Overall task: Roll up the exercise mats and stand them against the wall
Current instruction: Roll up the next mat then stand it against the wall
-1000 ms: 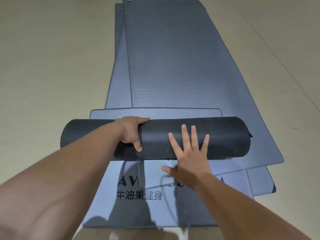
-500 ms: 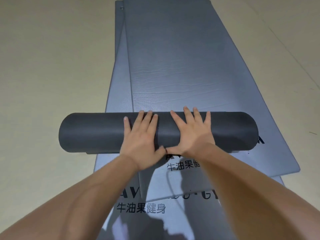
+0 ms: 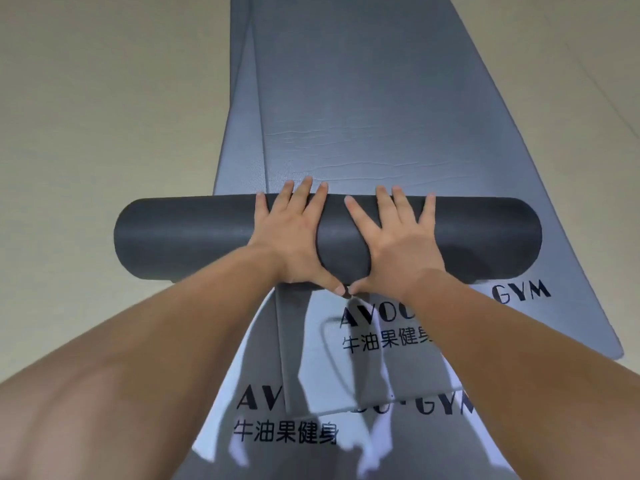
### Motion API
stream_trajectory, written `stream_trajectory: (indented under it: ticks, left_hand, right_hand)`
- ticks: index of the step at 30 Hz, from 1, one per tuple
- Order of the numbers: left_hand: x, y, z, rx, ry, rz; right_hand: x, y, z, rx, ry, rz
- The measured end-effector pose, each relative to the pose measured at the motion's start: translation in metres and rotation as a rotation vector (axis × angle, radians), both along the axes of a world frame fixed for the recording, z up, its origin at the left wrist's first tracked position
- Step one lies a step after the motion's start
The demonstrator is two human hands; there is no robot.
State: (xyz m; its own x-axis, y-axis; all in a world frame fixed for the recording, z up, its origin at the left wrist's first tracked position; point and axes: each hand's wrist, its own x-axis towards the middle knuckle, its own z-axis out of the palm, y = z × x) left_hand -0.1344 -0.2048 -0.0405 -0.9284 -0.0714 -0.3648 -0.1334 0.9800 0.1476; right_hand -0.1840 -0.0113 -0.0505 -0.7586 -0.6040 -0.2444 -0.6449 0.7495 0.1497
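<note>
Hands, left and right, are pressing spread flat on the roll, its axis running nine-to-three; unrolled mat is lying toward twelve.

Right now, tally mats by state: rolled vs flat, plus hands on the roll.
Rolled mat, dark grey: 1
Flat mats, blue-grey, stacked and offset, upper over lower: 2
Hands flat on the roll, left hand and right hand: 2
Total: 3 mats, 2 hands
</note>
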Motion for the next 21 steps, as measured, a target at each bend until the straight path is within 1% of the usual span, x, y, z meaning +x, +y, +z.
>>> stream_trajectory:
  ticks: [4, 6, 8, 11, 14, 16, 20, 21]
  left_hand:
    - [-0.029, -0.013, 0.003, -0.02, -0.016, -0.034]
    - [-0.042, -0.015, 0.007, -0.028, -0.044, -0.024]
    - [-0.053, -0.016, 0.011, -0.037, -0.097, -0.026]
    - [-0.057, -0.016, 0.011, -0.029, -0.098, -0.038]
    - [-0.05, -0.016, 0.011, -0.017, -0.057, -0.025]
    - [-0.038, -0.014, 0.009, -0.005, 0.031, 0.012]
    - [0.013, -0.008, -0.004, 0.03, 0.415, 0.045]
    - [0.026, -0.008, -0.011, 0.022, 0.484, 0.046]
  right_hand:
    - [-0.037, -0.02, 0.014, 0.076, -0.111, -0.023]
    - [-0.052, -0.024, 0.02, 0.101, -0.146, 0.008]
    - [-0.061, -0.024, 0.022, 0.124, -0.138, 0.076]
    - [-0.067, -0.021, 0.018, 0.09, -0.121, 0.163]
    - [-0.069, -0.023, 0.018, 0.036, -0.153, 0.169]
    - [-0.073, -0.027, 0.021, 0.014, -0.179, 0.151]
    - [-0.068, -0.028, 0.024, 0.01, -0.177, 0.122]
    - [-0.065, -0.028, 0.025, 0.012, -0.168, 0.118]
